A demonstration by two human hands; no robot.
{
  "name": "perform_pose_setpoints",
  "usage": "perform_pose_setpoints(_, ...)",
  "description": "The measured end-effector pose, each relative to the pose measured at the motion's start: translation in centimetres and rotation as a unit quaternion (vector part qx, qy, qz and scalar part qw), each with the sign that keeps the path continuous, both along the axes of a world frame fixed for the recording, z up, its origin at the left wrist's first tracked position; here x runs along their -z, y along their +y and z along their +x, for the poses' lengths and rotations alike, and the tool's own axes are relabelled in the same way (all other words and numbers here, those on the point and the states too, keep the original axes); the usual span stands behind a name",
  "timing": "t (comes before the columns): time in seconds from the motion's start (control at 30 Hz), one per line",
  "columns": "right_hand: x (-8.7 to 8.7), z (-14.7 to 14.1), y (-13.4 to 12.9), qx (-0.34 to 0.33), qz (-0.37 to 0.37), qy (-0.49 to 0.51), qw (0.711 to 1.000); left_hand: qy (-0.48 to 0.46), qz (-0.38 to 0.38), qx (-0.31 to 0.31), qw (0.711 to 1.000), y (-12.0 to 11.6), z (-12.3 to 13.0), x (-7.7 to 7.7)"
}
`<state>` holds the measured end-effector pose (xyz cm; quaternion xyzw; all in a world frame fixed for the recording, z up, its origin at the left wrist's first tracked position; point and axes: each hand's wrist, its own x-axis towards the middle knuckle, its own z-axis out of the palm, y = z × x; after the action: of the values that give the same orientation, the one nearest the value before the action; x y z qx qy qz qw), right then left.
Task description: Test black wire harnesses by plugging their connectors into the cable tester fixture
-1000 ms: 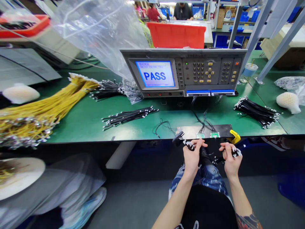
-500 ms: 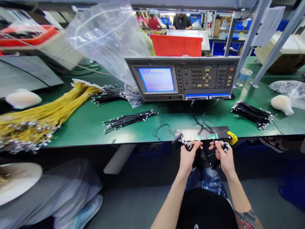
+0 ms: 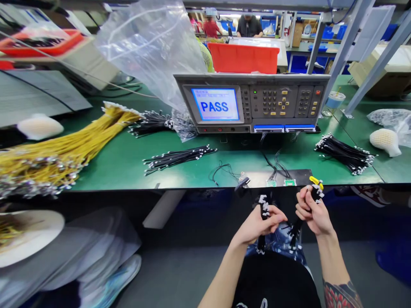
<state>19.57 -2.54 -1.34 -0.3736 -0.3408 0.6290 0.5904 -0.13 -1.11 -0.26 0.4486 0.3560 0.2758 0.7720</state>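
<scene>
lifting black wire harnesses off the test boards, left hand and right hand apart and clamped on them, tester screen back on pass

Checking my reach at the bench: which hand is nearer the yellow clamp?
Right hand: it sits just below the yellow clamp. The left hand is farther away, lower and to the clamp's left.

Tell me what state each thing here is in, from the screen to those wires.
Tester screen: lit, showing PASS
Left hand: closed on black wires
Right hand: closed on black wires
Yellow wire bundle: lying loose on the bench
Plastic bag: crumpled, hanging
Green circuit board: wires attached
</scene>
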Motion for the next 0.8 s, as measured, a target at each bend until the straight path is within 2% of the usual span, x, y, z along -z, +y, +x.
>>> perform_pose_setpoints(0.1,-0.1,-0.8,0.2,-0.030,0.020,-0.073,0.997,-0.038,-0.035,0.082,0.995,-0.6,0.8,-0.1)
perform_pose_setpoints(0.23,0.5,-1.8,0.0,-0.055,-0.005,-0.148,0.987,-0.051,-0.044,0.093,0.993,-1.1,1.6,0.3)
perform_pose_setpoints(0.3,0.7,-2.0,-0.1,-0.022,-0.010,-0.145,0.989,-0.047,-0.039,0.084,0.995,-1.1,1.6,0.6)
perform_pose_setpoints(0.47,0.5,-2.4,0.1,0.148,0.025,-0.093,0.984,-0.028,0.004,0.060,0.998,-0.5,1.0,0.8)
perform_pose_setpoints(0.57,0.0,-2.0,0.5,0.217,0.026,-0.003,0.976,0.001,0.020,0.017,1.000,0.0,0.5,1.1)
perform_pose_setpoints(0.63,0.0,-1.6,0.7,0.248,0.027,0.025,0.968,0.006,0.016,-0.033,0.999,0.3,0.1,1.5)
perform_pose_setpoints(0.73,0.8,-1.2,1.2,0.272,0.029,0.001,0.962,-0.020,-0.004,-0.125,0.992,0.8,-0.6,2.0)
perform_pose_setpoints(0.8,1.7,-1.2,1.5,0.259,0.022,-0.046,0.965,-0.058,-0.013,-0.179,0.982,1.0,-1.1,2.2)
